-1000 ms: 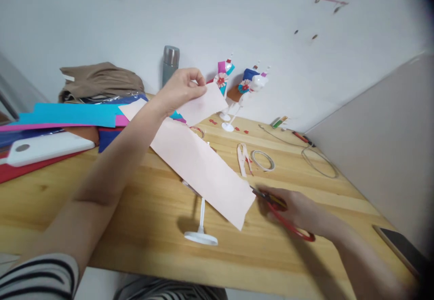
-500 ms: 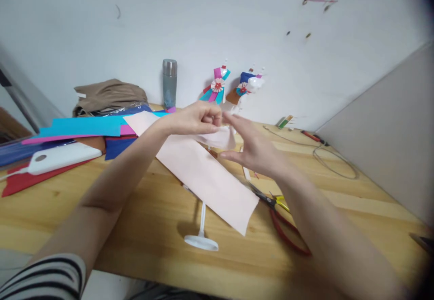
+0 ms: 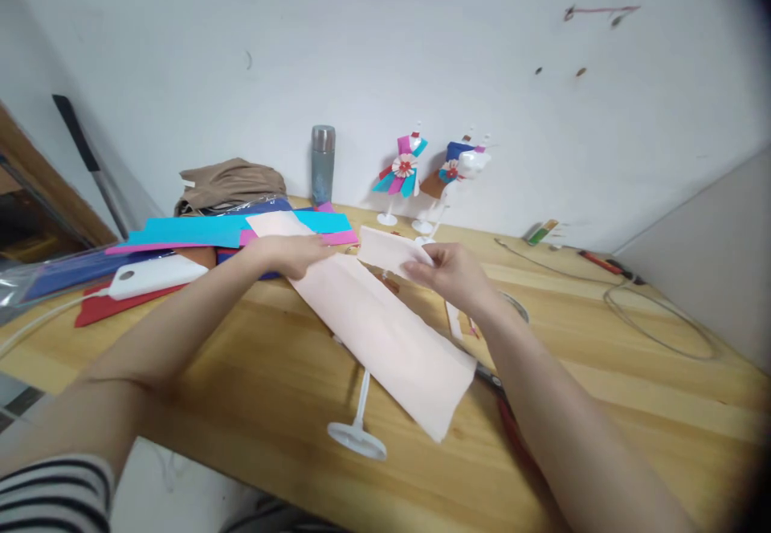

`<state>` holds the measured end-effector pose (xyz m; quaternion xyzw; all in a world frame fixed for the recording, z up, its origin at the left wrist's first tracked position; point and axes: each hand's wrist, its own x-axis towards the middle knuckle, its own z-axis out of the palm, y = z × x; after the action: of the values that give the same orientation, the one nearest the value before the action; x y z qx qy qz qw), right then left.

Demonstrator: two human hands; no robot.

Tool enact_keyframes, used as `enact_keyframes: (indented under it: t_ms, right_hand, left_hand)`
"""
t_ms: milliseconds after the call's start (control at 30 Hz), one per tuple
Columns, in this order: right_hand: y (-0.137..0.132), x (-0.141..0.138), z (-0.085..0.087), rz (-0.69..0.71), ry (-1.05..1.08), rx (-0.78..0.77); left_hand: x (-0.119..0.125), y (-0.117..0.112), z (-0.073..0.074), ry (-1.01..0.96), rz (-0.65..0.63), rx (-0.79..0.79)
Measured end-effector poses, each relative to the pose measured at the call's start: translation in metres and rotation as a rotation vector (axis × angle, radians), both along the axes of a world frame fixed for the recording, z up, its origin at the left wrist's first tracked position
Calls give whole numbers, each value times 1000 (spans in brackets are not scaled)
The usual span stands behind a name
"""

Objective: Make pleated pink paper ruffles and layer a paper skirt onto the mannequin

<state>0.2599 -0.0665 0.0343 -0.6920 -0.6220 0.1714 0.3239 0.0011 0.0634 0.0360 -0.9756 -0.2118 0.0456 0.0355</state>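
My right hand (image 3: 450,274) pinches a small pale pink piece (image 3: 385,250) between thumb and fingers, above the table. My left hand (image 3: 295,254) lies with stretched fingers on the far part of a long pale pink sheet (image 3: 385,324); paper or cloth, I cannot tell. The sheet slants toward the front right and covers part of a white stand with a round foot (image 3: 356,441). Scissors (image 3: 491,376) lie by the sheet's right end, their red handles partly hidden by my right forearm.
At the left are blue and pink sheets (image 3: 186,232) and a white device with a cord (image 3: 157,276). Behind stand a flask (image 3: 324,165) and small dressed figures on stands (image 3: 405,165). A wire loop (image 3: 656,332) and red-handled tool (image 3: 602,262) lie right.
My hands have moved apart. My left hand has come down onto the long sheet, while my right hand now holds the small piece. The camera view has shifted.
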Motion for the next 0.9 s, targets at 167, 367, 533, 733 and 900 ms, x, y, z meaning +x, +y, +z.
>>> enact_keyframes:
  t_ms: [167, 367, 533, 733, 900]
  right_hand:
    - [-1, -4, 3, 4, -24, -17]
    - [-8, -12, 11, 24, 23, 3]
    - [-13, -15, 14, 53, 49, 44]
    - [-17, -11, 21, 21, -23, 65]
    - [-26, 4, 35, -58, 22, 84]
  left_hand:
    - [-20, -32, -58, -3, 92, 309]
    - [-14, -38, -83, -51, 74, 456]
    - [-12, -33, -85, -69, 27, 407]
    - [-16, -18, -87, -219, -20, 388]
    - [-31, -9, -64, -486, 40, 367]
